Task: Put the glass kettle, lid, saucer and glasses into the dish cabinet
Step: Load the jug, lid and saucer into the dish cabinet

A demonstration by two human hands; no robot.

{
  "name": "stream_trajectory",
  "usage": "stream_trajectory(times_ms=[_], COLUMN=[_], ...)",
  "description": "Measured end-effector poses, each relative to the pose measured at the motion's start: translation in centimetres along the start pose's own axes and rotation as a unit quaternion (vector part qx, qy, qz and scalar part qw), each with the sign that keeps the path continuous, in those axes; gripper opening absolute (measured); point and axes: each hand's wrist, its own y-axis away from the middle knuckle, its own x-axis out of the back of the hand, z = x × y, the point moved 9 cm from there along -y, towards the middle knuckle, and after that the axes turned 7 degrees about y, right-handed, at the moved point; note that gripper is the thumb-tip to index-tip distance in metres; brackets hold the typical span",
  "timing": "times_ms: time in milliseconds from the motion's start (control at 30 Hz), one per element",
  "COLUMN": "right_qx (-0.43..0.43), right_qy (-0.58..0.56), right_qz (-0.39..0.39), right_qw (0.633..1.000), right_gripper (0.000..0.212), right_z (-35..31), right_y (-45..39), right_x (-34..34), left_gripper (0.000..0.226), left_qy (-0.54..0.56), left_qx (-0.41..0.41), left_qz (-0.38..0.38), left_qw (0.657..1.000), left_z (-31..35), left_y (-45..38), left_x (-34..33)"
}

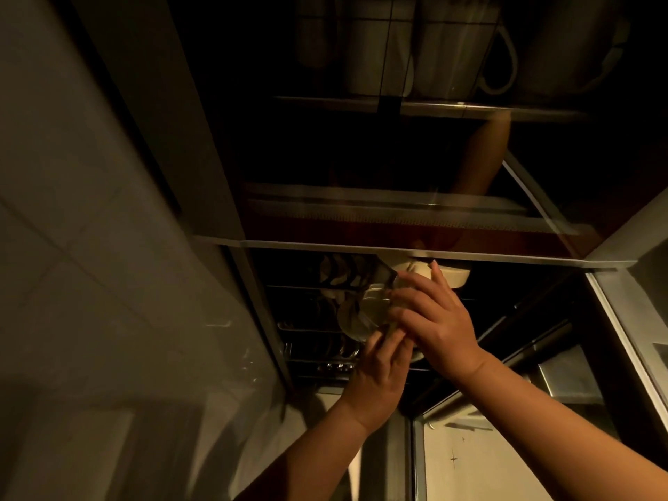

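I look up into a dim dish cabinet (397, 247) above me. Both my hands are raised at its lower wire rack. My left hand (379, 370) supports a clear glass piece (358, 316) from below, fingers curled under it. My right hand (433, 320) lies over the same glass from the right, fingers wrapped on its side. The glass is tilted, its round rim facing left. Whether it is the kettle or a drinking glass I cannot tell. A pale round dish (452, 276) sits just above my right fingertips.
A wire rack (311, 338) below the glass holds several dark plates or bowls. The upper shelf carries white mugs (452, 52) behind a reflective glass door. A tiled wall (90, 247) stands on the left, and a metal hood or frame (621, 320) on the right.
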Motion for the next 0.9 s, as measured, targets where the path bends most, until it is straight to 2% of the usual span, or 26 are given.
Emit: stream_trajectory(times_ms=[100,233,400,533,733,900], right_qx=[-0.007,-0.005,0.026,0.016,0.04,0.027], right_qy=[-0.002,-0.012,-0.021,-0.016,-0.003,0.001], right_qz=[0.003,0.023,0.036,0.045,0.056,0.061], right_qw=[1.0,1.0,0.999,0.999,0.998,0.998], right_gripper=[0.008,0.006,0.006,0.008,0.009,0.009], right_z=[0.4,0.3,-0.5,-0.2,-1.2,-0.5], right_y=[0.0,-0.1,0.1,0.3,0.5,0.7], right_x=[-0.5,-0.3,-0.2,-0.2,0.5,0.8], left_gripper=[0.073,0.052,0.037,0.03,0.033,0.034], left_qy=[-0.008,-0.006,-0.031,-0.046,-0.019,-0.019], left_qx=[-0.004,-0.015,-0.033,-0.06,-0.066,-0.08], left_qz=[0.018,0.057,0.082,0.098,0.129,0.159], left_qw=[1.0,0.998,0.996,0.992,0.989,0.984], left_z=[-0.4,-0.2,-0.3,-0.4,0.1,0.0], left_y=[-0.3,-0.1,0.7,0.4,1.2,0.8], left_x=[-0.4,-0.2,-0.1,-0.1,-0.2,-0.6])
